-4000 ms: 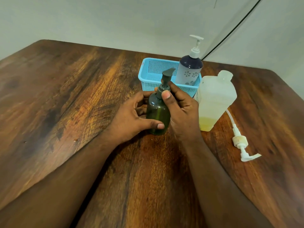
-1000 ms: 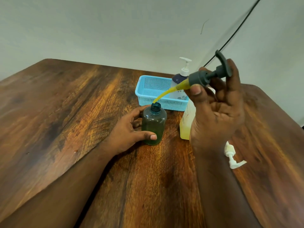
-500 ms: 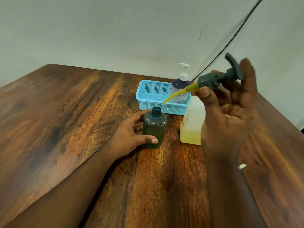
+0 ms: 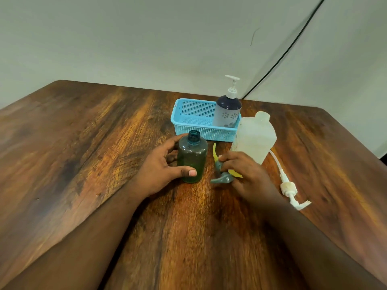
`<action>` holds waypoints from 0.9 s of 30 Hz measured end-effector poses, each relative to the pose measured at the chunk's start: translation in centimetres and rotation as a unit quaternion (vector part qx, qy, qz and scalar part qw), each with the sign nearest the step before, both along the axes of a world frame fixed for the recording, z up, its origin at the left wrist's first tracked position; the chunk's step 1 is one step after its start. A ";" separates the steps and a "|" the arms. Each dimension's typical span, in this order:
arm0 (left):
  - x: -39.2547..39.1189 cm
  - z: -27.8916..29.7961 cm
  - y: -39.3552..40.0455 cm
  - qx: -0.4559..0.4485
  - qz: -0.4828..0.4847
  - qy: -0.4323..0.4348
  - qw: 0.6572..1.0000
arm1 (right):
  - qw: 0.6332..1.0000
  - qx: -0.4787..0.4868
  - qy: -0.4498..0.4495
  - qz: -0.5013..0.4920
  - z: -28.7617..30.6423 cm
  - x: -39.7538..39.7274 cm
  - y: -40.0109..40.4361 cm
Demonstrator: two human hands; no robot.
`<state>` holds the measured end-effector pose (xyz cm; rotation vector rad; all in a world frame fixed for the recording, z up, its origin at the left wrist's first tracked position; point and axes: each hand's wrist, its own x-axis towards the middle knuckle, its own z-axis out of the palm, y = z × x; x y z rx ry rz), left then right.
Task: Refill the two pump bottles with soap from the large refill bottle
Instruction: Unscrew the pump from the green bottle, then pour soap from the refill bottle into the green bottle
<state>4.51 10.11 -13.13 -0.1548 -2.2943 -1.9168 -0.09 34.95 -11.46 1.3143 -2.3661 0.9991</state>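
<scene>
While the left hand (image 4: 165,168) curls its fingers (image 4: 189,173) and thumb around the small green bottle (image 4: 192,159), keeping it upright on the surface (image 4: 83,143) with its neck open, the right hand (image 4: 245,174) is at the surface just to the bottle's right, its fingers pinched on the grey pump head (image 4: 222,177), whose yellowish dip tube (image 4: 214,152) points away toward the basket. To do this step well, the pump should be laid flat where its wet tube touches nothing else and cannot roll, then released cleanly so the hand is free for the large refill bottle (image 4: 254,139). That bottle stands uncapped just behind the right hand, with only a low band of yellow soap showing at its base, so the pour will likely need a steep tilt over a narrow neck. Its own white pump (image 4: 291,191) lies on the surface further right, tube trailing back toward it. The second pump bottle (image 4: 228,111), dark-topped with flower prints, stands capped in the blue basket (image 4: 192,126) behind. The grey pump lies between the green bottle and the refill bottle, right in the path of the coming lift.
</scene>
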 end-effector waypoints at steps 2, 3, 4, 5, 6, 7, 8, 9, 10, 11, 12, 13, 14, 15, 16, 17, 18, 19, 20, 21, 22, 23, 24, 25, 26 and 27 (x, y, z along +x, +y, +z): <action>0.0 -0.1 0.0 -0.003 0.001 0.001 1.000 | 0.999 0.053 -0.008 0.010 -0.4 0.0 0.0; 0.0 -0.1 0.0 -0.003 0.002 0.001 1.000 | 0.998 0.068 -0.012 0.010 -0.5 0.0 -0.1; 0.0 -0.1 0.1 -0.002 0.002 0.003 1.000 | 0.997 0.076 -0.018 0.008 -0.5 0.0 -0.3; 0.1 -0.1 0.1 0.001 0.003 0.006 1.000 | 0.996 0.082 -0.020 0.005 -0.6 -0.1 -0.4; 0.2 -0.1 0.1 0.004 0.003 0.009 1.000 | 0.996 0.091 -0.023 0.003 -0.6 -0.1 -0.6; 0.2 -0.2 0.2 0.007 0.001 0.011 1.000 | 0.995 0.100 -0.026 0.003 -0.7 -0.1 -0.6; 0.2 -0.2 0.2 0.010 -0.001 0.013 1.000 | 0.994 0.107 -0.031 0.004 -0.6 0.0 -0.5; 0.1 -0.3 0.2 0.009 -0.003 0.013 1.000 | 0.994 0.107 -0.033 0.005 -0.4 0.1 -0.4; 0.1 -0.3 0.1 0.005 -0.004 0.013 1.000 | 0.995 0.099 -0.031 0.000 -0.2 0.2 -0.2; 0.1 -0.4 0.1 0.000 -0.004 0.011 1.000 | 0.997 0.077 -0.018 -0.011 0.1 0.4 0.0; 0.0 -0.4 0.0 -0.003 -0.003 0.009 1.000 | 0.999 0.041 0.007 -0.027 0.4 0.6 0.3; 0.1 -0.4 0.0 -0.005 -0.001 0.007 1.000 | 0.998 -0.007 0.038 -0.046 0.7 0.8 0.6; 0.1 -0.4 0.0 -0.008 0.001 0.006 1.000 | 0.994 -0.056 0.070 -0.068 1.0 0.9 1.0; 0.1 -0.4 0.1 -0.010 0.003 0.007 1.000 | 0.986 -0.096 0.098 -0.090 1.3 1.0 1.4; 0.1 -0.4 0.2 -0.011 0.005 0.010 1.000 | 0.978 -0.128 0.123 -0.114 1.5 0.9 1.9; 0.1 -0.4 0.3 -0.012 0.008 0.014 1.000 | 0.968 -0.154 0.140 -0.143 1.7 0.7 2.5; 0.0 -0.4 0.4 -0.012 0.011 0.017 1.000 | 0.958 -0.177 0.143 -0.175 1.7 0.5 2.9; -0.1 -0.5 0.5 -0.013 0.015 0.021 1.000 | 0.949 -0.199 0.129 -0.206 1.6 0.2 3.3; -0.1 -0.5 0.5 -0.013 0.017 0.024 0.999 | 0.942 -0.221 0.096 -0.232 1.5 -0.1 3.6; -0.2 -0.5 0.6 -0.012 0.017 0.027 0.999 | 0.936 -0.238 0.047 -0.256 1.3 -0.4 3.7; -0.3 -0.6 0.7 -0.010 0.016 0.029 0.999 | 0.929 -0.247 -0.012 -0.274 0.9 -0.6 3.6; -0.3 -0.6 0.8 -0.010 0.016 0.030 0.999 | 0.923 -0.253 -0.079 -0.278 0.6 -0.8 3.5; -0.3 -0.6 0.8 -0.012 0.017 0.033 0.999 | 0.916 -0.258 -0.146 -0.270 0.2 -1.0 3.2; -0.4 -0.7 0.9 -0.013 0.018 0.035 0.999 | 0.909 -0.260 -0.202 -0.257 -0.2 -1.3 2.9; -0.4 -0.7 1.0 -0.014 0.017 0.037 0.999 | 0.905 -0.255 -0.236 -0.247 -0.6 -1.5 2.6; -0.4 -0.7 1.1 -0.014 0.017 0.039 0.999 | 0.905 -0.245 -0.252 -0.241 -0.9 -1.7 2.2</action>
